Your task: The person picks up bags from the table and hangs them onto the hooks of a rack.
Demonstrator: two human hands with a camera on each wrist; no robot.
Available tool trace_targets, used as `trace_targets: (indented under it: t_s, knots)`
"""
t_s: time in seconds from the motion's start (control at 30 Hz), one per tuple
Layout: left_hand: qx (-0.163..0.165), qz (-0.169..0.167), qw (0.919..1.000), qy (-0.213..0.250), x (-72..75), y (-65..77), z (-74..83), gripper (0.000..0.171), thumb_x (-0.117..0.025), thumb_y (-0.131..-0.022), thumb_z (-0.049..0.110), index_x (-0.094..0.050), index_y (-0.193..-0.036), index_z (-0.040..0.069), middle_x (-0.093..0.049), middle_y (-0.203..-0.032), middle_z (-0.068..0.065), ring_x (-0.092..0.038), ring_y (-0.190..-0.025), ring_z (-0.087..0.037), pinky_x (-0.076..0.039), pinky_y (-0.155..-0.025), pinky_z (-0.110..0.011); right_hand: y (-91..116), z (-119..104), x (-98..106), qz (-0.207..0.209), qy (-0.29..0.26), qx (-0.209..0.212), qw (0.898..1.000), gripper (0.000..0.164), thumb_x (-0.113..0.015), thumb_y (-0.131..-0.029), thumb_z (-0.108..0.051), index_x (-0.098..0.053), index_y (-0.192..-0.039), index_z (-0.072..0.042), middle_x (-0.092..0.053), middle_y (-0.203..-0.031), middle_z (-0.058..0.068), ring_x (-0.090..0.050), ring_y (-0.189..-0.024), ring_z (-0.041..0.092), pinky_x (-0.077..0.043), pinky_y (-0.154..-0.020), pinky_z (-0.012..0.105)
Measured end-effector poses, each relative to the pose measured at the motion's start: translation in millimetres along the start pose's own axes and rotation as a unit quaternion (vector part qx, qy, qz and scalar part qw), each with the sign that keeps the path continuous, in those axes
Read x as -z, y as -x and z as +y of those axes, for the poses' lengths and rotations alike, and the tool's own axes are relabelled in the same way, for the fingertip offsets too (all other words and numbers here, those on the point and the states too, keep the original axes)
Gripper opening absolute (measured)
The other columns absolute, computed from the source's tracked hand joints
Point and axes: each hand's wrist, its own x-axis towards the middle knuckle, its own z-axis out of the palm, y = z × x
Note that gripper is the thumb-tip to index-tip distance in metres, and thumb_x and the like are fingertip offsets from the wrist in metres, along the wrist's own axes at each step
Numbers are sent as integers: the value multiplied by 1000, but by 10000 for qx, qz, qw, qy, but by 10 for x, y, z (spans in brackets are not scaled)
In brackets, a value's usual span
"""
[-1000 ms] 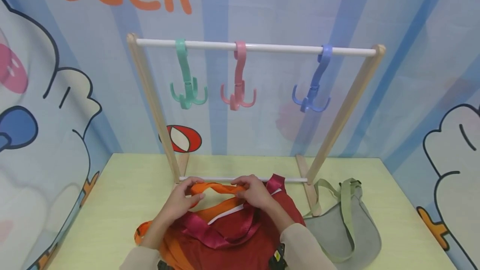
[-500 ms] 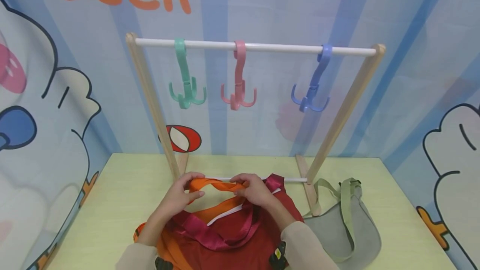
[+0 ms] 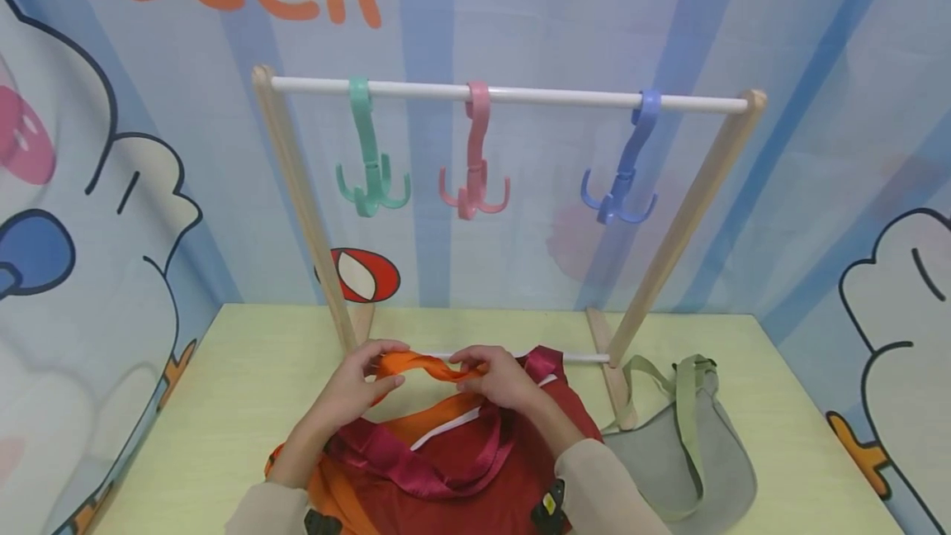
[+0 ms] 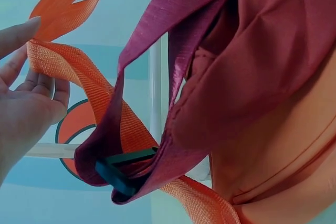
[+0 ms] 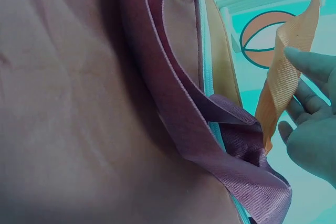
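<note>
strap (image 5: pixel 281 81), one, orange — pinched by left hand (image 3: pixel 349 393) and, seemingly, right hand (image 3: pixel 507 380) — below three hooks (image 3: pixel 475 143).

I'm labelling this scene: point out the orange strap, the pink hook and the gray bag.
Orange strap (image 5: pixel 283 80), right wrist view: woven face of a raised stretch.
Pink hook (image 3: pixel 476 147), head view: its stem.
Gray bag (image 3: pixel 657 461), head view: its body.

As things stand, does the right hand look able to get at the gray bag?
Probably yes: the gray bag lies on the table to its right, largely uncovered; the right hand would first need to release the orange strap it pinches.
</note>
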Motion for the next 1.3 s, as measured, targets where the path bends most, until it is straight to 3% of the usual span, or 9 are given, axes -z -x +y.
trace_targets:
  t_s: [0.33,0.53,0.8,1.3]
  knots:
    - [25,-5,10000,52,-7,21,3,32,-64,-84,1,-56,-115,-1,-55,-112,-14,-52,-97,-26,-42,-85,-42,12,29,-25,-99,140,-4,9999,34,-66,-79,1,-63,-113,-4,-62,-93,5,-56,-84,20,-47,-68,25]
    - [-120,-35,9999,-5,-3,40,12,31,-62,-83,-2,-57,-113,0,-55,-111,-14,-52,-95,-27,-41,-85,-44,13,16,-38,-74,242,-50,9997,32,-67,-80,-2,-64,-112,-6,-59,-91,3,-53,-81,17,-45,-67,25]
    - [-216,-61,9997,-92,17,37,-13,33,-62,-81,-7,-57,-113,-1,-56,-109,-14,-51,-93,-26,-41,-84,-44,8,-5,-18,-82,392,-81,9992,29,-66,-82,-5,-65,-111,-6,-61,-104,7,-54,-91,20,-46,-78,31]
    - [204,-116,9997,-59,84,36,-16,34,-60,-83,-4,-55,-116,2,-55,-106,-12,-52,-93,-26,-45,-80,-34,-2,-58,58,95,180,121,9997,17,-65,-83,-3,-68,-99,-5,-63,-96,6,-55,-85,19,-46,-74,28]
